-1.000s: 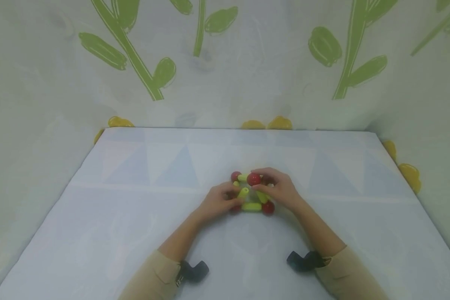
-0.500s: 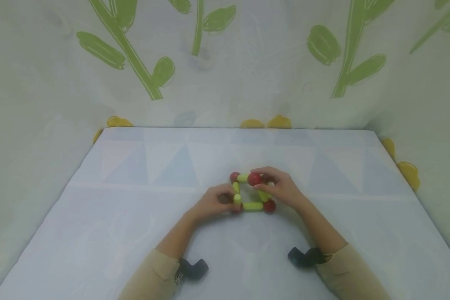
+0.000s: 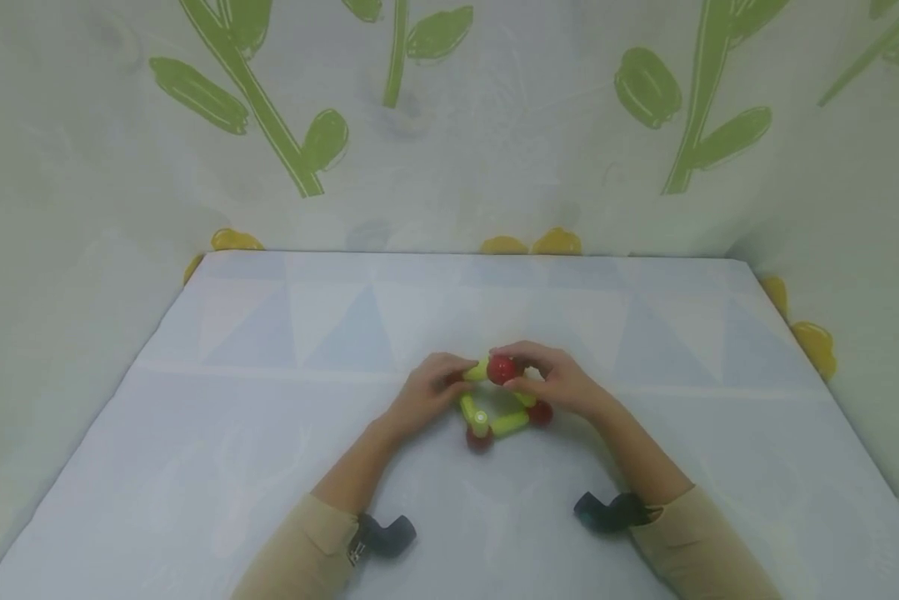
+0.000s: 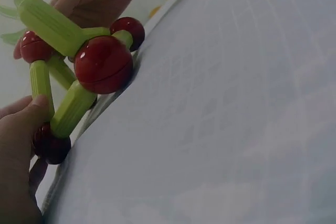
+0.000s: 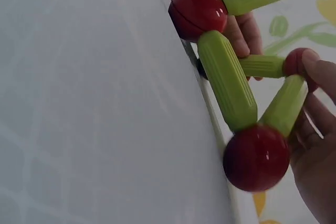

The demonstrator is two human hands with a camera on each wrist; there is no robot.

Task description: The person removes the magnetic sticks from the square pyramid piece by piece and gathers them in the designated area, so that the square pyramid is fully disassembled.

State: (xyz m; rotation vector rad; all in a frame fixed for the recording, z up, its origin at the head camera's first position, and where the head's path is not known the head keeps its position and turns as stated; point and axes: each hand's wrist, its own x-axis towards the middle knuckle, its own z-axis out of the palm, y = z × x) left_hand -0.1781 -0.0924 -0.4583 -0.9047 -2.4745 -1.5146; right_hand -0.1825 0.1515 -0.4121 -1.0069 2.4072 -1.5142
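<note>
A toy frame of red balls and yellow-green rods stands between both hands, looking like a magnetic stick-and-ball set. With thumb and fingertips, my right hand (image 3: 557, 377) pinches the raised red ball (image 5: 300, 66). My left hand (image 3: 430, 387) grips the far-left red ball (image 4: 51, 145), its thumb touching a rod (image 4: 41, 85); fingers partly hide that ball in the head view. On the table are a near red ball (image 3: 480, 439), with a free-ended rod (image 4: 52, 24) sticking up, and a right-hand red ball (image 3: 541, 412). A rod (image 3: 510, 423) joins those two.
The frame is on a white table (image 3: 494, 517) with a pale blue triangle pattern. A wall (image 3: 479, 167) with leaf prints rises behind its far edge. Black wrist cameras (image 3: 387, 537) sit by both sleeves.
My left hand has shifted from the near-left corner to the far-left ball. The near-left ball has come toward me, skewing the frame's base. My right hand stays on the raised ball, slightly lower.
</note>
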